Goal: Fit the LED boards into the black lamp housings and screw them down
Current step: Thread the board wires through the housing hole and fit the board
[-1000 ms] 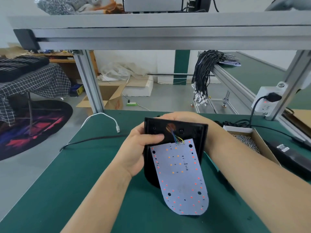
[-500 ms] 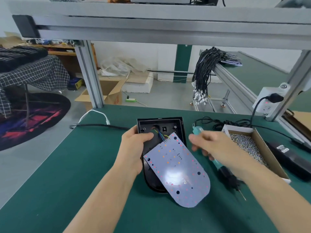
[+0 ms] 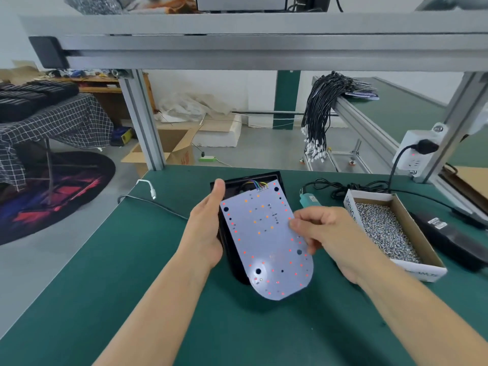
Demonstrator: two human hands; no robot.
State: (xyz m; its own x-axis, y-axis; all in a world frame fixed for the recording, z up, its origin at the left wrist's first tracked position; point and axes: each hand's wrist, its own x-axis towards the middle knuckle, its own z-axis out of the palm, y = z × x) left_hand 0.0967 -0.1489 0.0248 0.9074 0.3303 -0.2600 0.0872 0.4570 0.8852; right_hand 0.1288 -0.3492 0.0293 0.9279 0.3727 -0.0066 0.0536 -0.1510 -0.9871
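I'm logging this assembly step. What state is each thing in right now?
LED board: wired, lying askew over the housing, not seated.
Black lamp housing: on the green mat, gripped along its left side by the left hand.
Right hand: fingers pinch the board's right edge.
Screw box: open, full of screws.
Plug: in the socket.

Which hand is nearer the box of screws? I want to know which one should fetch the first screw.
Right. The right hand pinches the LED board's right edge, just left of the box of screws. The left hand grips the black housing on the board's far side.
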